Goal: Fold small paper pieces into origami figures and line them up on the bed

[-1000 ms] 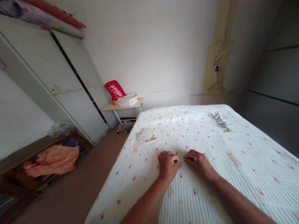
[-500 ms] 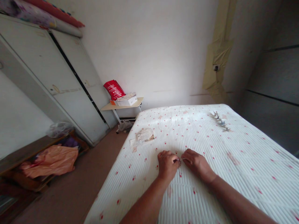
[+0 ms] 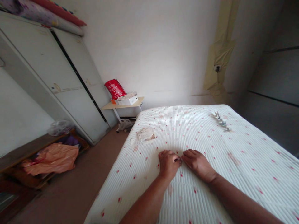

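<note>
Close together over the bed's white quilted cover [image 3: 198,199] are my two hands, fingertips nearly touching. My left hand [image 3: 168,163] is closed, thumb pinched against the curled fingers. My right hand [image 3: 197,163] is closed too, its fingers bent down toward the left thumb. Whatever the two pinches hold is too small or too hidden to name. Beyond my left hand lie torn pieces of printed paper [image 3: 146,135]. Farther off to the right, a row of small grey-white twisted pieces [image 3: 221,121] rests on the cover.
A small table [image 3: 109,106] past the bed's far left corner bears a red bag [image 3: 115,89] and a white box [image 3: 128,100]. Grey cabinets [image 3: 70,84] stand at left, with a low wooden shelf [image 3: 30,147] holding an orange plastic bag [image 3: 53,158]. A wall socket [image 3: 217,68] is ahead.
The hands stay at the same place on the cover. My right fingertips have come slightly closer to my left thumb, and a pale bit seen between them earlier no longer shows.
</note>
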Tool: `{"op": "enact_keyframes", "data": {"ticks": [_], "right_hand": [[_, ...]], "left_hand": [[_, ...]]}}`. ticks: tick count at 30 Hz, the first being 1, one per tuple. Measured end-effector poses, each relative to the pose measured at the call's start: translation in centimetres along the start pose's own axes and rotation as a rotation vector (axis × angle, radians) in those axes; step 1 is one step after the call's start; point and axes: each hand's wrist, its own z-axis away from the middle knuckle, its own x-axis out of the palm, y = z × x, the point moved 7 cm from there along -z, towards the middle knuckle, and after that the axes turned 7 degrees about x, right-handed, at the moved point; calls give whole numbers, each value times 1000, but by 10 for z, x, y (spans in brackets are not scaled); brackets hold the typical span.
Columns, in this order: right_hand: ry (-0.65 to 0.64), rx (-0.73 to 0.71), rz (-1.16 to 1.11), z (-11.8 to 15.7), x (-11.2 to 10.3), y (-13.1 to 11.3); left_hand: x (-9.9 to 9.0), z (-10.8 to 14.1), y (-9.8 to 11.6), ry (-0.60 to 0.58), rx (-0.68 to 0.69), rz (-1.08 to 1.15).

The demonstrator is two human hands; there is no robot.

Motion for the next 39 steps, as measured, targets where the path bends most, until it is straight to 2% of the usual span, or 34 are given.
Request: {"op": "enact_keyframes", "data": {"ticks": [8,15,21,27,33,39], "right_hand": [[-37,16,17,0,3,1],[-54,169,-161,2,12,15],[23,279,-259,11,5,27],[32,255,-158,8,-2,18],[53,197,-31,5,1,12],[44,194,-40,4,5,8]], "left_hand": [[1,1,0,5,3,-8],[1,1,0,15,8,-16],[-1,0,1,14,10,6],[0,0,0,4,0,-7],[-1,0,0,-1,-4,-1],[-2,0,1,-7,-13,-4]]}}
